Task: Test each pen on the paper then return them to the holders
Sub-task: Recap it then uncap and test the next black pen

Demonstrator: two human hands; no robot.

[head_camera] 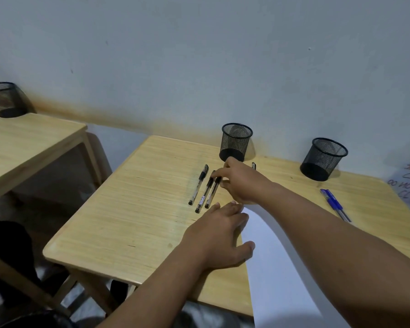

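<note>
Reaching for a black pen to test on the paper

My right hand (240,183) has its fingertips spread over the rightmost of three black pens (213,192) lying side by side on the desk (133,221), not yet clamped; I judge I should pinch only that barrel without nudging its neighbour; my left hand (219,235) lies flat and open, steadying the paper (277,268); both holders (236,142) stand empty behind.

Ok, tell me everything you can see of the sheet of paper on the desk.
The paper is a plain white sheet, apparently blank, lying flat on the wooden desk and running past its near edge. The left hand rests palm-down on its left edge. The right forearm crosses above and hides its far end. No pen touches it; the blue pens lie on the desk to its right.
</note>
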